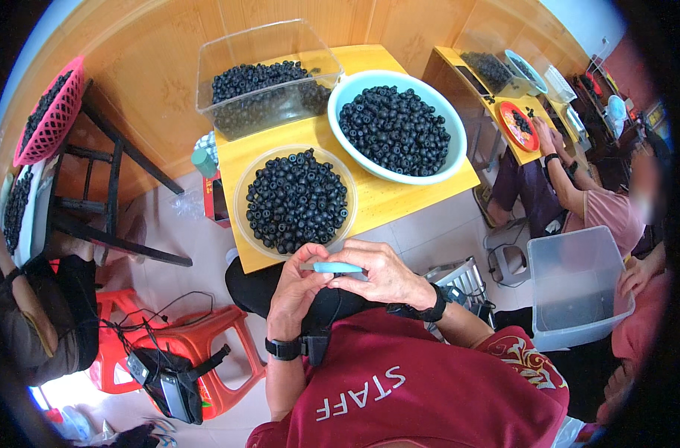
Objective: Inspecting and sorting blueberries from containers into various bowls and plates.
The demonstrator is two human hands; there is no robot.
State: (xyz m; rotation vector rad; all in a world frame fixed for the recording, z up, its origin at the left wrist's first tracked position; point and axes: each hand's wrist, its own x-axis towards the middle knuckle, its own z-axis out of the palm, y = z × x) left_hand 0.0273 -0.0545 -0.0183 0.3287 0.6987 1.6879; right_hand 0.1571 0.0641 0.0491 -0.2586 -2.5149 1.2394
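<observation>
My hands meet just in front of the table's near edge. Between thumb and fingers my right hand (pixel 384 273) grips a small tool with a light-blue handle (pixel 338 267), its thin greyish end pointing toward my left fingers. My left hand (pixel 295 290) is closed in a pinch at that end; what it holds is hidden by the fingers. Right beyond them, a clear round tray (pixel 243 237) holds a heap of small black ring-like parts (pixel 299 198), each with a hole. More of these parts (pixel 392 131) fill a light-blue basin (pixel 457 153) behind on the right.
A clear rectangular bin (pixel 269 112) of black parts stands at the back of the yellow table (pixel 384 209). Red stools (pixel 220 351) with cables and a black device are at left, near a dark wooden stool (pixel 108 187). Co-workers sit on both sides; one holds a clear tub (pixel 579 276).
</observation>
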